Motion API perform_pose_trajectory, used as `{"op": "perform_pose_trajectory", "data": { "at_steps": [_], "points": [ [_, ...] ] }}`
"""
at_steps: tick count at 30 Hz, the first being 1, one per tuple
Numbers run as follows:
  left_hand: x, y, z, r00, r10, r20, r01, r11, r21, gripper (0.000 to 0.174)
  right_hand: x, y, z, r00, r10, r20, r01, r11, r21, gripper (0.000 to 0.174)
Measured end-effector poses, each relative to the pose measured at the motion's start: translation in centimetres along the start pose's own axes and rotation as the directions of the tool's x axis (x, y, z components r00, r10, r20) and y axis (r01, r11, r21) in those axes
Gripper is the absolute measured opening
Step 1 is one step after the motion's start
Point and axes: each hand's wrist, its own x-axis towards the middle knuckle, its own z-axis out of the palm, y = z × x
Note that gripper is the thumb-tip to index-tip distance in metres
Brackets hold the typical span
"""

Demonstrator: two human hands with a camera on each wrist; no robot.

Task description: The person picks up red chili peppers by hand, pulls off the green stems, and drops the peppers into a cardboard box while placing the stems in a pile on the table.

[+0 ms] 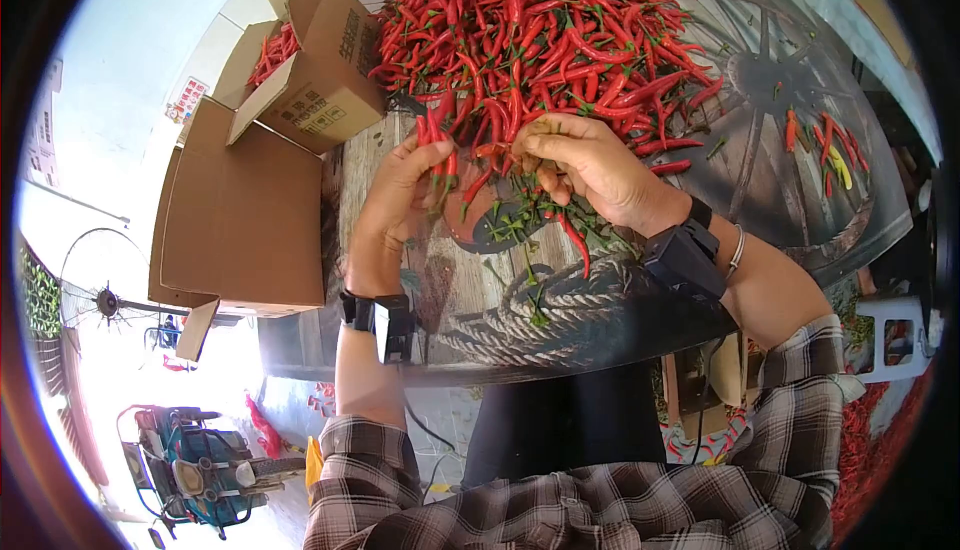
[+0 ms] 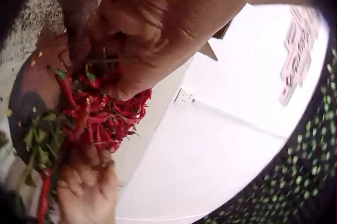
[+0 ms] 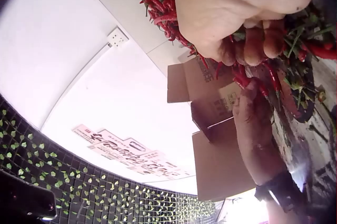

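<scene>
My left hand (image 1: pixel 398 190) holds a few red chili peppers (image 1: pixel 451 164) between thumb and fingers, their green stems pointing down toward me. Just to the right, my right hand (image 1: pixel 605 170) has its fingers curled in, thumb and forefinger pinched together. A red chili pepper (image 1: pixel 490 150) shows at those fingertips, reaching toward the left hand; part of it is hidden by the fingers. Behind both hands spreads a big heap of red chili peppers (image 1: pixel 560 35). Green stems (image 1: pixel 515 222) lie scattered below the hands, with one loose red chili (image 1: pixel 574 245) beside them.
At the left, a cardboard box (image 1: pixel 325 110) has red chilies inside, and another cardboard box (image 1: pixel 245 215) with raised flaps stands nearer. A few chilies and a yellow one (image 1: pixel 840 168) lie on the table's right side. Its curved front edge (image 1: pixel 560 360) runs before my lap.
</scene>
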Motion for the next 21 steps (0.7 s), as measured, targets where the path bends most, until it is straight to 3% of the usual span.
{"op": "perform_pose_trajectory", "data": {
  "at_steps": [2,5,8,11,14,16,18,19,20,21],
  "points": [
    [0.2,-0.3,-0.2,0.978,0.015,0.207,0.049,0.952,-0.302,0.012,-0.1,-0.1,0.3,1.000,-0.007,0.009,0.007,0.999,-0.036,0.018],
    [-0.4,-1.1,1.9,0.970,0.060,0.237,0.039,0.918,-0.394,0.011,-0.3,-0.2,1.0,1.000,-0.016,-0.018,0.014,0.995,-0.102,0.017],
    [-1.1,-1.1,3.4,0.965,0.073,0.250,0.033,0.918,-0.396,0.013,-0.4,0.1,0.9,0.994,0.066,0.082,-0.047,0.975,-0.215,0.017],
    [-1.0,-1.4,3.4,0.962,0.078,0.263,0.039,0.911,-0.412,0.015,-0.4,0.4,0.7,0.990,0.037,0.135,-0.008,0.977,-0.213,0.019],
    [-0.8,-1.9,3.0,0.947,0.071,0.313,0.078,0.896,-0.438,0.017,-0.7,-0.3,1.3,0.995,0.023,0.092,0.011,0.938,-0.346,0.020],
    [-1.0,-1.9,3.1,0.930,0.062,0.362,0.118,0.883,-0.455,0.018,-0.8,-0.2,1.4,0.997,0.044,0.067,-0.020,0.947,-0.321,0.020],
    [-1.6,-2.1,4.0,0.970,0.142,0.198,-0.072,0.944,-0.323,0.020,-0.8,0.0,1.3,0.997,0.066,0.041,-0.050,0.954,-0.296,0.020],
    [-1.9,-2.0,4.6,0.970,0.141,0.199,-0.071,0.944,-0.323,0.020,-0.7,0.3,1.0,0.994,0.104,0.017,-0.097,0.970,-0.222,0.019],
    [-2.3,-1.9,5.3,0.937,0.318,0.146,-0.305,0.947,-0.104,0.019,-0.7,0.4,0.9,0.990,0.143,-0.003,-0.142,0.979,-0.145,0.018],
    [-2.8,-1.8,5.9,0.862,0.488,0.136,-0.504,0.854,0.129,0.019,-0.8,0.3,1.0,0.990,0.143,-0.005,-0.142,0.979,-0.144,0.018]
  ]
}}
